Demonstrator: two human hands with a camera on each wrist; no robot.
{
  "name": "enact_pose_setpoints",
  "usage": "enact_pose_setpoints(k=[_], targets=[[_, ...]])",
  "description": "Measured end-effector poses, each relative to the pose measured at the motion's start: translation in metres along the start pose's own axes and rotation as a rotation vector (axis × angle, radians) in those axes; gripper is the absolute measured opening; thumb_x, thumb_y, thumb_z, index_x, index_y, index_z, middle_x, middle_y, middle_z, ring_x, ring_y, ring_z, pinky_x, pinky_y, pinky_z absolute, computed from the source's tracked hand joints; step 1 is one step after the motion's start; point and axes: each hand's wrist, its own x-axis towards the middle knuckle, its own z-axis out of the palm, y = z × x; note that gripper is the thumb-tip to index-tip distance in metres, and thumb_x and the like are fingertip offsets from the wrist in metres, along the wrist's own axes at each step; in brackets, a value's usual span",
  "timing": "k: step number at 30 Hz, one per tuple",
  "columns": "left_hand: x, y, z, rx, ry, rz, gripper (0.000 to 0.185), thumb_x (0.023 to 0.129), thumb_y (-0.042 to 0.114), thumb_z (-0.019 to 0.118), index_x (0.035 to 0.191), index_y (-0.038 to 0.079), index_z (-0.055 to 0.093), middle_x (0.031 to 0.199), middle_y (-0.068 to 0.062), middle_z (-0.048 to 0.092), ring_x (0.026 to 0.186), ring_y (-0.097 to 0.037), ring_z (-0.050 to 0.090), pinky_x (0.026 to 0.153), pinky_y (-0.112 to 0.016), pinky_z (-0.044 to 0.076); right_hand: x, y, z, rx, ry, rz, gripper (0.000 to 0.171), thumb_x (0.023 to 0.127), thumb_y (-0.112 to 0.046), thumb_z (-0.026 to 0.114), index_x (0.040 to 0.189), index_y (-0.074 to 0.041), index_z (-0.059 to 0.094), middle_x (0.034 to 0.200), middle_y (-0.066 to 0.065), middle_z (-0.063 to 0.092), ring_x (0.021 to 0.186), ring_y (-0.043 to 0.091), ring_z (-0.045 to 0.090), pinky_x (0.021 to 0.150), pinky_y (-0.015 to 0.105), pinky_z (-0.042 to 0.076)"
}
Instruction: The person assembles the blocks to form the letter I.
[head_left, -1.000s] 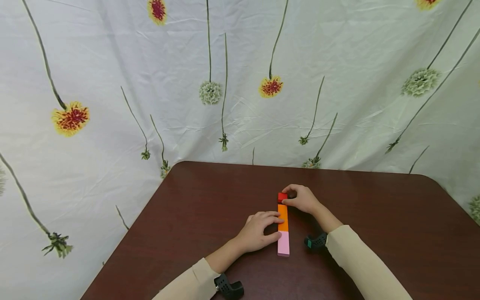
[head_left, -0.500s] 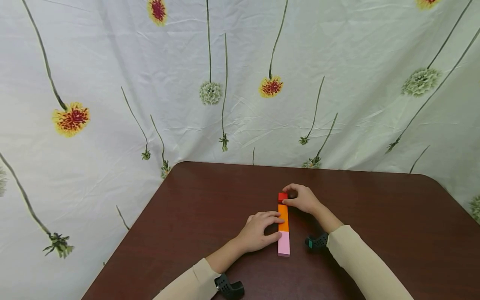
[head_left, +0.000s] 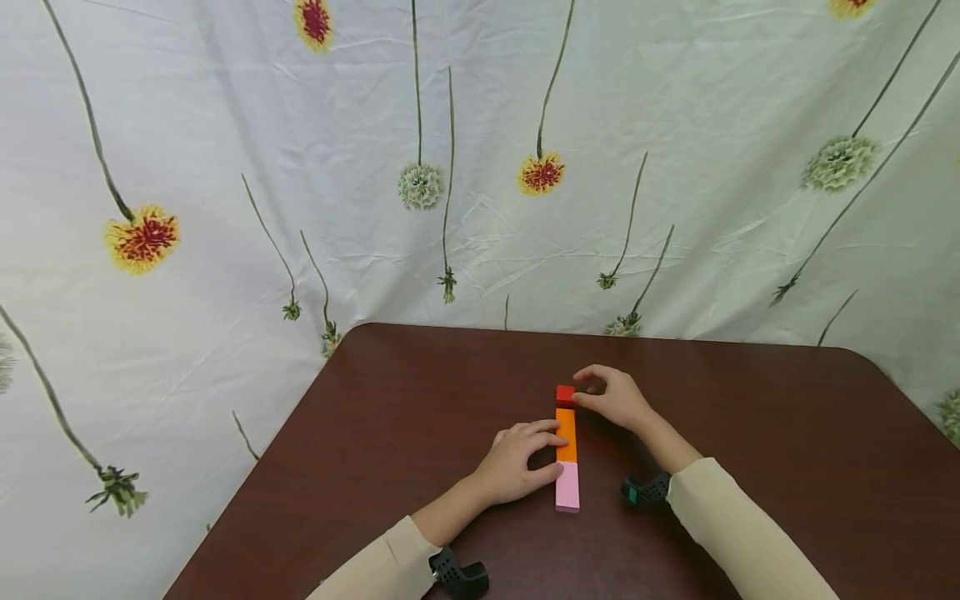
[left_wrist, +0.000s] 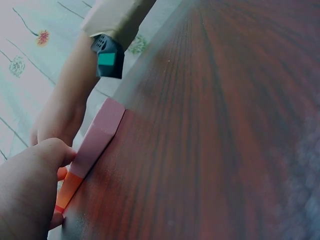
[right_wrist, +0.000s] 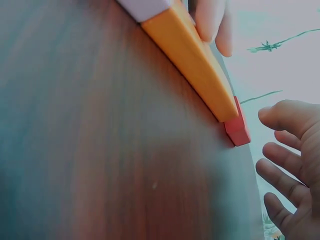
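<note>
A row of blocks runs away from me on the table: a pink block (head_left: 567, 487) nearest, an orange block (head_left: 566, 436) in the middle and a small red block (head_left: 565, 395) at the far end. My left hand (head_left: 510, 462) lies along the row's left side, fingertips on the orange block and thumb touching the pink one near their joint. Just right of the red block is my right hand (head_left: 615, 398), its fingers loosely spread and holding nothing. In the right wrist view a gap separates the right thumb (right_wrist: 285, 116) from the red block (right_wrist: 238, 129).
The dark brown wooden table (head_left: 420, 383) has rounded far corners. Behind it hangs a white cloth (head_left: 480, 208) printed with flowers. A black wrist device (head_left: 459, 575) sits below the left hand, and a similar device (head_left: 645, 490) is on the right wrist.
My right hand has let go of the red block and moved slightly right, its fingers opening. The left hand and the row of blocks have stayed put.
</note>
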Motion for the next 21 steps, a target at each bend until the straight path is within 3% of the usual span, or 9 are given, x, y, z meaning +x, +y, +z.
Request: enact_pose_setpoints(k=[8,16,21], targets=[[-0.001,-0.001,0.001,-0.013,0.006,-0.001,0.037,0.090,0.041,0.052,0.123,0.026,0.060,0.139,0.005,0.043,0.123,-0.021,0.040,0.094,-0.051,0.028,-0.017,0.001,-0.013,-0.007,0.034,-0.018,0.032,0.080,-0.023,0.072,0.107,-0.008,0.064,0.102,0.007,0.063,0.086,0.022,0.057,0.069,0.034,0.048],[-0.002,-0.001,0.000,-0.052,0.000,-0.045,0.036,0.090,0.041,0.052,0.122,0.026,0.061,0.141,0.005,0.040,0.124,-0.021,0.038,0.094,-0.050,0.027,-0.040,-0.004,-0.033,0.016,0.051,-0.070,0.035,0.080,-0.024,0.072,0.109,-0.006,0.064,0.100,0.009,0.063,0.084,0.020,0.055,0.067,0.031,0.048],[-0.002,0.000,-0.003,-0.073,0.001,-0.027,0.037,0.090,0.040,0.052,0.122,0.024,0.060,0.142,0.003,0.039,0.124,-0.022,0.038,0.094,-0.050,0.027,-0.055,-0.007,-0.044,-0.019,0.095,-0.122,0.031,0.080,-0.027,0.072,0.106,-0.011,0.065,0.097,0.003,0.063,0.085,0.020,0.056,0.072,0.038,0.048]])
